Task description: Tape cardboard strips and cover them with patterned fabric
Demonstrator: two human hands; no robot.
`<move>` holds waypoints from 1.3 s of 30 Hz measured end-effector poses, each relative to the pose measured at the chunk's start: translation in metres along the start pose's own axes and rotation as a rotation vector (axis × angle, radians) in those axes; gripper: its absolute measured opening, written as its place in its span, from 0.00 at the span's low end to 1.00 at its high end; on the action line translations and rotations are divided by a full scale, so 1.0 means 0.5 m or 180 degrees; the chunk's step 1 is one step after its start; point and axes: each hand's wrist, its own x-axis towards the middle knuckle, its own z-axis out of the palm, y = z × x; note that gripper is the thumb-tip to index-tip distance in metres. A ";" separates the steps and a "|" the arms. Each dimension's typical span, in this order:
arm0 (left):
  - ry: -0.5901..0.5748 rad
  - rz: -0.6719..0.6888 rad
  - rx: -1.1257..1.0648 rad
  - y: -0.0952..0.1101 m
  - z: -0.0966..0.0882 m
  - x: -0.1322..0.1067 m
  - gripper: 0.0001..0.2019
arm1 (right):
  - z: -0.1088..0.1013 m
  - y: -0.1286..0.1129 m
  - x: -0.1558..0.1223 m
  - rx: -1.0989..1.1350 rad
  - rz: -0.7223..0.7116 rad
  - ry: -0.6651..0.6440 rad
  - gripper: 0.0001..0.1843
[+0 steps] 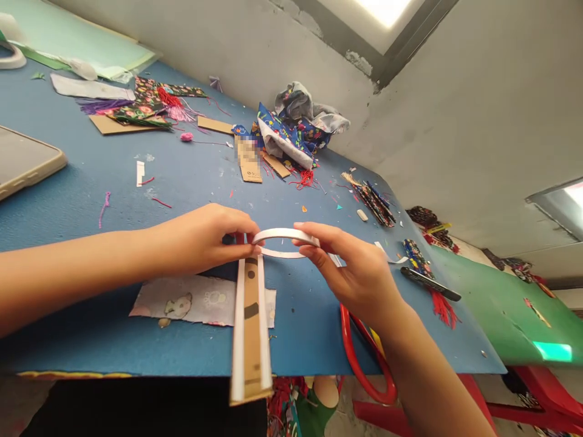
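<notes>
Head view, and both hands meet just below the middle of the frame! Left hand (223, 235) has its fingers drawn narrow, pinching the upper end of a long brown cardboard strip (252, 343), right beside the ring. Right hand (353, 255) grips a thin white ring-shaped roll of tape (285, 233) by its right side, thumb under, fingers over. Look at that strip: white bands (237, 349) run down both long edges, so the step in hand looks like finishing the taping, perhaps parting the band from the roll. (Whether tape joins the two at those fingertips, I cannot tell.) Strip's near end juts past the blue counter (113, 346) at the bottom of the frame, crossing a pale printed fabric piece (195, 300). What the next move seems to call for: a firm left pinch, a level roll, a clean break between them. Should a cut be needed, red loop-shaped plastic handles (347, 346) sit lower right, near the right wrist.
</notes>
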 end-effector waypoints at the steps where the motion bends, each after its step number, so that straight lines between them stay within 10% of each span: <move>1: -0.0005 -0.0028 0.0033 -0.001 -0.001 -0.001 0.11 | -0.003 -0.006 0.004 -0.0119 -0.0068 -0.0014 0.16; 5: -0.0066 -0.0266 0.0135 -0.004 -0.011 -0.003 0.11 | -0.032 -0.033 -0.004 -0.0766 0.0039 -0.0044 0.16; 16: -0.0212 -0.0918 -0.0156 0.020 -0.030 -0.004 0.13 | -0.030 -0.046 -0.243 -0.1419 0.3074 -0.0629 0.22; 23: -0.0192 -0.1020 -0.0318 0.014 -0.038 -0.006 0.15 | -0.008 -0.053 -0.235 -0.1260 0.3513 -0.0163 0.20; 29: -0.0310 -0.1045 -0.0571 0.008 -0.045 -0.003 0.16 | -0.031 -0.172 -0.260 -0.0018 0.3517 0.0511 0.20; 39: -0.0382 -0.1021 -0.0609 0.003 -0.045 -0.002 0.18 | -0.011 -0.268 -0.225 -0.0844 0.3005 -0.0190 0.23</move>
